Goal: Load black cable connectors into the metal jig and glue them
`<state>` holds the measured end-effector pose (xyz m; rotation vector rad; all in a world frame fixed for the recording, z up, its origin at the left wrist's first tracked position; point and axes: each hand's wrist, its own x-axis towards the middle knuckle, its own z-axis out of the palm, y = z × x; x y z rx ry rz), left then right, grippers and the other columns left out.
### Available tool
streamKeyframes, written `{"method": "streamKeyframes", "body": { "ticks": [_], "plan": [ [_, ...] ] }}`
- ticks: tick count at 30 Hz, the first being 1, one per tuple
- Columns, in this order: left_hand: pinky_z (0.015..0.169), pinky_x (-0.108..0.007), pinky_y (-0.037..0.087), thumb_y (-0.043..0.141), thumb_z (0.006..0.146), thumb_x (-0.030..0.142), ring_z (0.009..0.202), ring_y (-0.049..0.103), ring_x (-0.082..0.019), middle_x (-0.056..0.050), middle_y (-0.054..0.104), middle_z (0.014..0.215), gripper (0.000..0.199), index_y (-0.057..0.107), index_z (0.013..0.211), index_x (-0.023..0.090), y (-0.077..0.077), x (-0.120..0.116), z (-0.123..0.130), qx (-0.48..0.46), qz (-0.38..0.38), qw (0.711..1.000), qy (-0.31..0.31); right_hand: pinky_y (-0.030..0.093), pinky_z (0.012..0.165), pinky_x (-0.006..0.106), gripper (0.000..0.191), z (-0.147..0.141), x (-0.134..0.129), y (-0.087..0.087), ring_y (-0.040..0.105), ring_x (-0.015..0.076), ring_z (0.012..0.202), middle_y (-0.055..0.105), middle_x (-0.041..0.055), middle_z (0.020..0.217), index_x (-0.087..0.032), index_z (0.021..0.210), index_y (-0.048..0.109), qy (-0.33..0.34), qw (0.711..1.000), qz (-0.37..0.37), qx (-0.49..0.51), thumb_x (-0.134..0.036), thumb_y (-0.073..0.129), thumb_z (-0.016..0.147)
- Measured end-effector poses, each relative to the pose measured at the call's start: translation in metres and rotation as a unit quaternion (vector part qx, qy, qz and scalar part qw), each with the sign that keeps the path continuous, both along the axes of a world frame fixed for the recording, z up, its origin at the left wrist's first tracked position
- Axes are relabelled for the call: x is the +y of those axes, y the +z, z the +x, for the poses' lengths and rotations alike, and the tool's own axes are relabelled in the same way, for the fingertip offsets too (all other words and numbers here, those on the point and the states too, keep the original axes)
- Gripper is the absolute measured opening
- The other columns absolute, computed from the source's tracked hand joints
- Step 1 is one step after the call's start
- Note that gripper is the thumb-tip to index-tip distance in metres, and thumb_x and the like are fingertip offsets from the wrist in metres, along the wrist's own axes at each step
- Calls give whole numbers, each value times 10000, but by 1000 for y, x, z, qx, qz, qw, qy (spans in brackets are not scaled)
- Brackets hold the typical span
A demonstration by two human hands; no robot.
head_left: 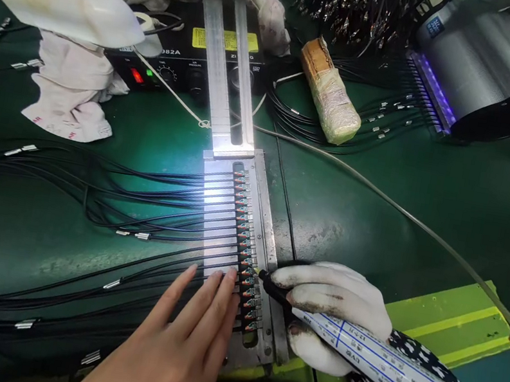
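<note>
My right hand (343,300), in a white glove with dark stains, grips a glue syringe (388,373) with a white, blue-printed label and a black front end. Its fine tip meets the row of small wired connectors (246,242) in a slotted metal jig (264,218); whether it touches one I cannot tell. Bare, my left hand (190,330) lies with stretched fingers over the jig's lower left part, the fingertips on the black cables (171,221) beside the connectors. These cables run off leftward, several carrying small silver metal pieces.
Behind the jig, its raised metal cover (217,48) leans before a black dispenser controller (167,75). A white lamp (70,10) hangs left over a crumpled glove (74,89). A wrapped block (332,96) and a purple-glowing curing lamp (491,67) stand right. A thin hose (394,204) crosses the green table.
</note>
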<state>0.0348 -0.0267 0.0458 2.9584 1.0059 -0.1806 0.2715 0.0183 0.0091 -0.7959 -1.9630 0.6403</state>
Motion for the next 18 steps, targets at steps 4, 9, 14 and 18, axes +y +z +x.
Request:
{"method": "streamKeyframes", "body": {
  "ticks": [4,9,14,18],
  "plan": [
    [1123,-536,259,240,991,297,1352,428,-291,-128,558,1400,498,609,1291,150,-1,0,1,5,3,1000,1,611,727,277,144,0,1,0,749,199,852,767,98,871,-143,880,642,2,1000,2,-6,-257,658,794],
    [1126,-550,260,241,988,285,1353,427,-289,-126,551,1407,494,603,1296,150,-2,-2,-1,4,5,1000,5,616,736,284,103,2,-4,13,751,197,849,768,97,855,-164,893,617,-22,999,27,-19,-259,601,855],
    [1123,-558,248,234,971,282,1331,451,-280,-88,558,1408,501,617,1281,191,-1,-6,-3,-9,-12,1000,-24,607,736,270,99,3,-10,17,751,187,846,768,101,832,-157,884,614,-25,999,22,-41,-249,579,870],
    [1115,-556,253,231,968,279,1328,447,-289,-102,561,1402,509,640,1254,178,-2,-5,-2,-12,-16,1000,-22,598,746,259,130,0,-12,9,747,171,860,769,91,897,-158,851,627,-16,998,10,-52,-287,610,859]
  ]
}}
